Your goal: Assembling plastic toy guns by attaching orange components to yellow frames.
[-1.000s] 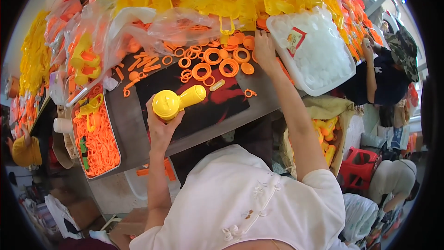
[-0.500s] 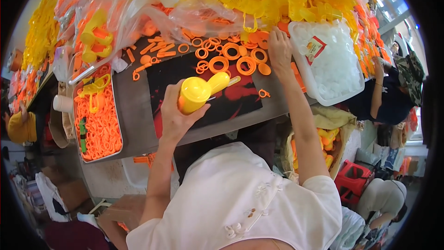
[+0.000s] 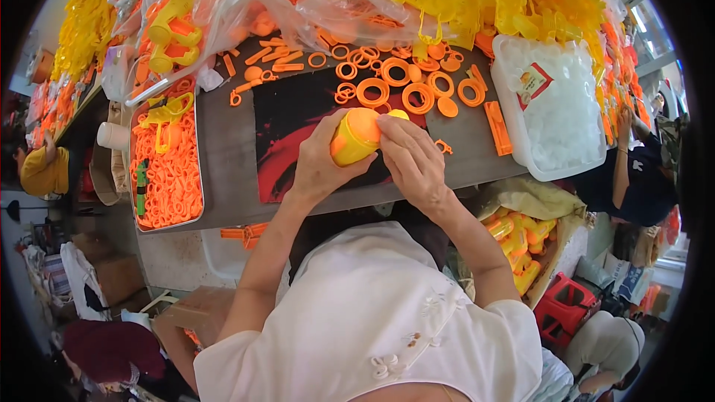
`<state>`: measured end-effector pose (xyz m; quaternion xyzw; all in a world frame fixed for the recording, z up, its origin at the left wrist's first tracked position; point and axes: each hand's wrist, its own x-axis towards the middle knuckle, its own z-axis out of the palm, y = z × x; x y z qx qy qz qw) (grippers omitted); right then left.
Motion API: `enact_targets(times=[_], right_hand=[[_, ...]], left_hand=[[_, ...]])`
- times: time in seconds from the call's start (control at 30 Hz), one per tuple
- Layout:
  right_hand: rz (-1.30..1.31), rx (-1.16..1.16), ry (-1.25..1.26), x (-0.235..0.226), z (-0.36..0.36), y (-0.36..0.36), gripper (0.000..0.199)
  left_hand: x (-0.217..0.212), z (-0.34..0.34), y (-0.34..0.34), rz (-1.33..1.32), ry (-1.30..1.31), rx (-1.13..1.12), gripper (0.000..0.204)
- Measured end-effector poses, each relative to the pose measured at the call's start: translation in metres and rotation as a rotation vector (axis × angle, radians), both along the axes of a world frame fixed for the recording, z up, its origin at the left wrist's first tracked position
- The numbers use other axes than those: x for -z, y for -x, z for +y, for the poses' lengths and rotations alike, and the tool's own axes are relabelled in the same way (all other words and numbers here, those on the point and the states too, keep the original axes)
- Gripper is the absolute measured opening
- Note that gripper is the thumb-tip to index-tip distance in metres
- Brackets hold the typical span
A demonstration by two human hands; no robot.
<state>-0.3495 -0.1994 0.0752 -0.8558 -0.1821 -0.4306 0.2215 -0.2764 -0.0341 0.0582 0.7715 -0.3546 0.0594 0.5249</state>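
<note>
My left hand point(image 3: 319, 158) is wrapped round a yellow rounded plastic toy body point(image 3: 353, 150), held above the near part of a dark red-and-black mat point(image 3: 283, 108). An orange disc point(image 3: 360, 125) covers the body's upward-facing end. From the right, my right hand point(image 3: 414, 162) presses its bunched fingers on the disc's edge. A bit of a yellow part point(image 3: 399, 114) peeks out behind those fingers. Beyond both hands lie orange rings point(image 3: 372, 93) and small round discs point(image 3: 447, 107). One small orange clip point(image 3: 444, 147) rests right of my right hand.
A white tub of clear round pieces point(image 3: 555, 123) stands at the right. To the left, a tray point(image 3: 201, 186) holds many small orange parts. Yellow pieces point(image 3: 491, 0) are heaped at the back. Below the table's right edge is a sack of yellow parts point(image 3: 532, 242). Other people work at both sides.
My right hand has come back from the far orange parts to the yellow body, where an orange disc now sits on its end. My left hand has shifted right with the body.
</note>
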Motion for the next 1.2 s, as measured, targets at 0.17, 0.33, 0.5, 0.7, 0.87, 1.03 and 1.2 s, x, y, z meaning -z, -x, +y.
enact_targets(times=[0.17,0.33,0.5,0.7,0.87,1.03,1.2], right_hand=[[0.111,-0.086,0.009,-0.006,-0.001,0.0,0.024],[0.476,-0.15,-0.574,-0.022,-0.006,0.011,0.012],[0.902,-0.403,-0.649,-0.034,-0.005,-0.029,0.026],[0.825,-0.381,-0.492,-0.031,-0.007,-0.024,0.025],[0.621,-0.342,-0.504,-0.022,-0.004,-0.023,0.015],[0.833,-0.289,-0.567,-0.021,-0.012,-0.044,0.018],[0.555,0.303,-0.24,0.021,-0.087,-0.074,0.027]], left_hand=[[0.0,-0.002,-0.001,0.024,0.097,-0.029,0.07],[-0.006,0.002,-0.002,-0.142,-0.015,0.18,0.069],[0.0,-0.006,0.009,-0.19,-0.149,0.349,0.066],[0.002,-0.007,0.006,-0.153,-0.162,0.447,0.061],[0.003,-0.011,0.004,-0.186,-0.123,0.45,0.059],[-0.004,-0.001,0.011,-0.121,-0.129,0.231,0.061],[-0.002,0.035,0.019,-0.006,0.102,0.135,0.074]])
